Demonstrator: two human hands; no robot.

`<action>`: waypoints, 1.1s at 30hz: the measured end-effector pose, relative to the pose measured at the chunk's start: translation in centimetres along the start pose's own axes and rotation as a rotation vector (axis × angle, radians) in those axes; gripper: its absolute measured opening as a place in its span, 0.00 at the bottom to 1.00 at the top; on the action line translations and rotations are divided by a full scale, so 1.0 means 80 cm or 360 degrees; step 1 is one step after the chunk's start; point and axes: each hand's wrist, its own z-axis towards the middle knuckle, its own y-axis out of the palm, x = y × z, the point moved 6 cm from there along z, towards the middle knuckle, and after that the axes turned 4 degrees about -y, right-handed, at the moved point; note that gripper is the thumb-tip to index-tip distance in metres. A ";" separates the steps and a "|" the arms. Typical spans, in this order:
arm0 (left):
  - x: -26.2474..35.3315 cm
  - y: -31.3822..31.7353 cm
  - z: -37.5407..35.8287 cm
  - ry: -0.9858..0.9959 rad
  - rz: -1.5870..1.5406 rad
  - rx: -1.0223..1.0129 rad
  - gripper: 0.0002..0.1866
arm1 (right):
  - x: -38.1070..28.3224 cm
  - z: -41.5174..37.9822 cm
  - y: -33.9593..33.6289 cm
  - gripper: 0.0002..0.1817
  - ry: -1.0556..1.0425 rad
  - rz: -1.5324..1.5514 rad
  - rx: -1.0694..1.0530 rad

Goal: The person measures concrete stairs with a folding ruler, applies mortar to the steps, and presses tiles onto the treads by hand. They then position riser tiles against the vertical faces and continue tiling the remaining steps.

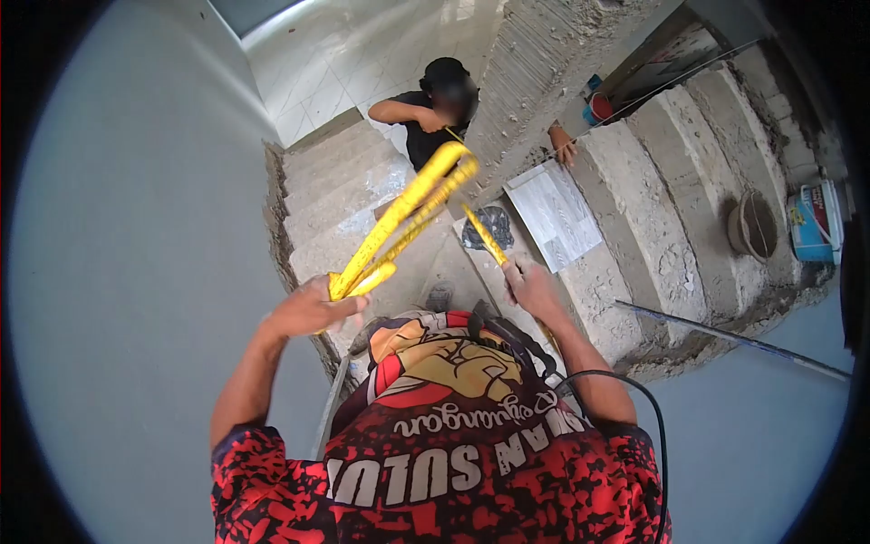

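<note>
My left hand [319, 306] is closed around folded lengths of a yellow measuring tape [399, 213], which rise in a long loop toward the middle of the view. In my right hand [533, 288] a yellow strip of the same look is pinched, its upper part angling up and left. Whether the two pieces join is hard to make out. Just beyond my right hand lies a grey wood-patterned tile [555, 214] on a rough concrete step. A dark plastic-looking patch [488, 228] sits left of the tile.
A co-worker [426, 113] in black is lower on the stairs, one hand raised at a yellow strip, the other near the tile. Right are concrete steps [666, 213], a bucket [752, 226], a blue-white container [814, 223] and a long metal bar [725, 337]. A rough pillar [553, 82] stands ahead.
</note>
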 end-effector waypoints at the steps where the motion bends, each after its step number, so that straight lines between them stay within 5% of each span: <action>1: -0.007 0.014 0.005 -0.0012 0.0007 0.0014 0.17 | -0.019 0.004 -0.001 0.14 0.0128 0.0443 -0.0123; 3: -0.038 0.019 0.022 0.0107 -0.0296 0.0438 0.16 | -0.042 0.014 0.000 0.10 0.0033 0.0617 -0.0086; 7: -0.036 0.043 0.030 0.0171 -0.0685 0.0759 0.14 | -0.098 0.020 -0.023 0.10 -0.0277 0.0571 0.0012; 10: -0.012 0.045 0.021 0.0534 -0.0985 0.1100 0.13 | -0.146 0.015 -0.029 0.15 -0.0492 0.0519 0.0168; 14: 0.008 0.057 0.023 0.0870 -0.1350 0.1285 0.15 | -0.192 0.001 -0.012 0.23 -0.1499 0.0106 0.0586; 21: 0.022 0.060 0.027 0.1251 -0.1643 0.1512 0.23 | -0.207 -0.023 0.038 0.28 -0.1476 -0.0105 0.0329; 23: 0.023 0.056 0.025 0.1145 -0.1547 0.1570 0.24 | -0.206 -0.026 0.044 0.28 -0.1490 -0.0182 0.0298; 27: 0.033 0.049 0.025 0.1009 -0.1518 0.1662 0.21 | -0.208 -0.028 0.033 0.26 -0.1539 -0.0246 0.0416; 30: 0.042 0.044 0.027 0.1264 -0.1899 0.1517 0.26 | -0.206 -0.030 0.038 0.20 -0.1826 -0.0458 0.0508; 33: 0.042 0.034 0.025 0.1310 -0.2043 0.1485 0.27 | -0.195 -0.019 0.020 0.14 -0.1619 0.0033 0.0546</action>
